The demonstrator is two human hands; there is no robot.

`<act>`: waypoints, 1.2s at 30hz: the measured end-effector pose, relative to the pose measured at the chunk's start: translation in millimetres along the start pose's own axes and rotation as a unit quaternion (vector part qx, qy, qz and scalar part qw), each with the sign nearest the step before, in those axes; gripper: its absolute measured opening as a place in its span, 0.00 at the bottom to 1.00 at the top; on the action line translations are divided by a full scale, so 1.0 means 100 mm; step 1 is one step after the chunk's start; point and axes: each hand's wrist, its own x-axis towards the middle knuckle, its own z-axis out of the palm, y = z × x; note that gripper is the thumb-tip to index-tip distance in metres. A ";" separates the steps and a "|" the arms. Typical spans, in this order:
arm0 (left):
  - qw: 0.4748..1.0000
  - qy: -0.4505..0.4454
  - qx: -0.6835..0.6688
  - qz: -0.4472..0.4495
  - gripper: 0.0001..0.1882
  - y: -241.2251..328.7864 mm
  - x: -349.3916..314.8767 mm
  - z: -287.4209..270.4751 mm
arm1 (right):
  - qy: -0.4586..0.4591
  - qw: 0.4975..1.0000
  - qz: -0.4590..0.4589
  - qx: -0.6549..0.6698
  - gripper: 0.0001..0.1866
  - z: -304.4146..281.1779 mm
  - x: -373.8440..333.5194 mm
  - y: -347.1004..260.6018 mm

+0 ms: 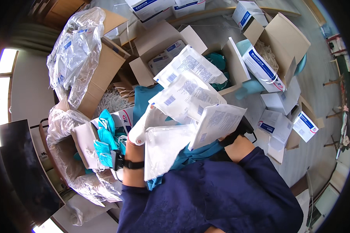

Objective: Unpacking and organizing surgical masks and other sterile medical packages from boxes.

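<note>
We see several flat white packets printed with blue-grey text (184, 99) fanned out between the two hands, in front of the navy short-sleeved shirt (206, 194) and above a spread of teal fabric (194, 155). The left hand (143, 122) looks very white and meets the packets along their left edge; its fingers run out of sight beneath them, so we cannot tell how firmly it is closed. The right hand (223, 138) is almost wholly hidden behind the rightmost packet, which stands tilted, and we cannot tell whether its fingers are apart or together. Each wrist wears a black strap (134, 164). One plain, whitish packet face (165, 149) hangs lowest, near the left forearm. Just left of that forearm we find teal folded masks with white loops (106, 141), beside a brown cardboard carton lined with clear plastic (85, 141). Beyond the packets stands an open tan carton (159, 40) with white packages inside; at the upper left a clear plastic bag (77, 48) bulges with white packets. To the right, a white box with a blue band (263, 70) leans against another open carton (289, 37), with smaller white-and-blue boxes (275, 127) nearby.
</note>
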 end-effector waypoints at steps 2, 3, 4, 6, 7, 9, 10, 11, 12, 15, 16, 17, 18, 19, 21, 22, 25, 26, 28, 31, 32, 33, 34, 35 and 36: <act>0.992 0.105 -0.015 0.061 0.44 -0.19 -0.13 0.06 | -0.009 1.000 -0.008 0.019 0.20 0.03 -0.03 0.14; 0.982 0.164 -0.020 0.097 0.42 -0.29 -0.22 0.10 | -0.012 0.999 -0.013 0.031 0.21 0.06 -0.05 0.19; 0.963 0.231 -0.020 0.136 0.40 -0.38 -0.42 0.12 | -0.021 0.999 -0.008 0.044 0.22 0.09 -0.04 0.30; 0.929 0.317 -0.029 0.189 0.35 -0.62 -0.60 0.12 | -0.013 0.999 -0.019 0.044 0.24 0.03 -0.07 0.38; 0.915 0.346 -0.030 0.204 0.33 -0.61 -0.68 0.20 | -0.014 0.999 -0.017 0.046 0.24 -0.07 -0.05 0.49; 0.922 0.325 -0.086 0.192 0.28 -0.48 -0.56 0.45 | -0.071 0.946 -0.042 -0.315 0.29 -0.28 0.06 0.66; 0.923 0.309 -0.139 0.182 0.24 -0.33 -0.48 0.65 | -0.136 0.931 -0.150 -0.304 0.29 -0.14 0.15 0.64; 0.923 0.287 -0.193 0.170 0.22 -0.24 -0.41 0.80 | -0.136 0.931 -0.151 -0.303 0.29 -0.14 0.20 0.66; 0.907 0.321 -0.222 0.157 0.33 -0.21 -0.44 0.91 | -0.113 0.797 -0.268 -0.530 0.28 -0.11 0.24 0.69; 0.957 0.230 0.027 0.174 0.68 -0.20 -0.45 0.84 | -0.080 0.625 -0.344 -0.696 0.27 -0.01 0.30 0.76; 0.956 0.227 0.055 0.177 0.68 -0.19 -0.43 0.77 | -0.091 0.686 -0.310 -0.652 0.27 0.04 0.29 0.76; 0.933 0.300 0.185 0.074 0.63 -0.19 -0.40 0.62 | -0.102 0.761 -0.262 -0.585 0.27 0.10 0.29 0.76; 0.919 0.315 0.220 0.086 0.59 -0.23 -0.34 0.46 | -0.108 0.812 -0.219 -0.530 0.27 0.15 0.28 0.74; 0.902 0.333 0.258 0.097 0.54 -0.20 -0.28 0.35 | -0.113 0.865 -0.164 -0.460 0.26 0.24 0.27 0.71; 0.881 0.425 0.144 0.146 0.40 0.02 0.02 0.61 | -0.096 0.929 -0.066 -0.352 0.26 0.27 0.24 0.66; 0.879 0.428 0.158 0.141 0.36 0.07 0.06 0.58 | -0.087 0.940 -0.041 -0.326 0.26 0.34 0.23 0.62; 0.869 0.471 0.122 0.092 0.22 0.11 0.13 0.44 | -0.049 0.947 -0.004 -0.318 0.26 0.51 0.45 0.59; 0.880 0.444 0.127 0.107 0.20 -0.05 0.02 0.12 | -0.036 0.940 0.004 -0.339 0.25 0.60 0.60 0.60; 0.899 0.404 0.107 0.131 0.19 -0.26 -0.11 -0.23 | 0.005 0.917 0.026 -0.398 0.25 0.77 0.92 0.54; 0.903 0.408 0.000 0.138 0.19 -0.39 -0.36 -0.17 | 0.042 0.879 0.071 -0.469 0.25 0.99 1.28 0.37; 0.901 0.411 -0.025 0.139 0.19 -0.41 -0.44 -0.17 | 0.037 0.878 0.077 -0.471 0.25 1.07 1.28 0.34; 0.899 0.413 -0.045 0.141 0.19 -0.38 -0.50 -0.13 | 0.052 0.915 0.084 -0.390 0.25 1.19 1.27 0.25; 0.895 0.417 -0.061 0.143 0.19 -0.37 -0.56 -0.10 | 0.067 0.945 0.091 -0.306 0.25 1.29 1.28 0.16; 0.892 0.421 -0.078 0.147 0.19 -0.36 -0.62 -0.10 | 0.082 0.967 0.099 -0.221 0.25 1.35 1.30 0.12; 0.887 0.426 -0.091 0.151 0.19 -0.36 -0.69 -0.10 | 0.066 0.979 0.108 -0.161 0.32 1.34 1.30 0.11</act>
